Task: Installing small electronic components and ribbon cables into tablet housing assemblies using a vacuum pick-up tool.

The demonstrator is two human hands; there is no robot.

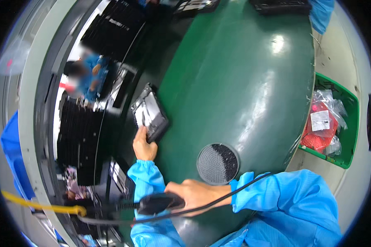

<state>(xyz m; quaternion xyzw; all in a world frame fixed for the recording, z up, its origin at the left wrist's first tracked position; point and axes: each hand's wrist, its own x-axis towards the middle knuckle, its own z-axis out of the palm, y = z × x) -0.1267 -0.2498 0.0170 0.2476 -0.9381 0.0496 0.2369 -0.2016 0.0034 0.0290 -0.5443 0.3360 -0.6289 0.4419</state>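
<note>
My left hand (144, 147) grips the near end of a black, thick-edged tablet-like device (151, 112) with a shiny pale face. The thumb lies on top of it, and the other fingers are partly hidden. My right hand (200, 194) is closed around a black electric screwdriver (160, 203), which crosses above my left sleeve with its shaft toward the left. A dark cable (235, 192) passes over the right hand. Just beyond that hand, a round grey ribbed dish (208, 164) holds many tiny dark pieces, probably screws, heaped on its right side.
Under the device and dish is a green bench top (218, 90). On the left runs a dark glossy surface full of reflections, with a yellow cord (41, 202) in front. A green bin (350, 140) with plastic bags stands at right. Another person's blue sleeve (321, 15) shows at top right.
</note>
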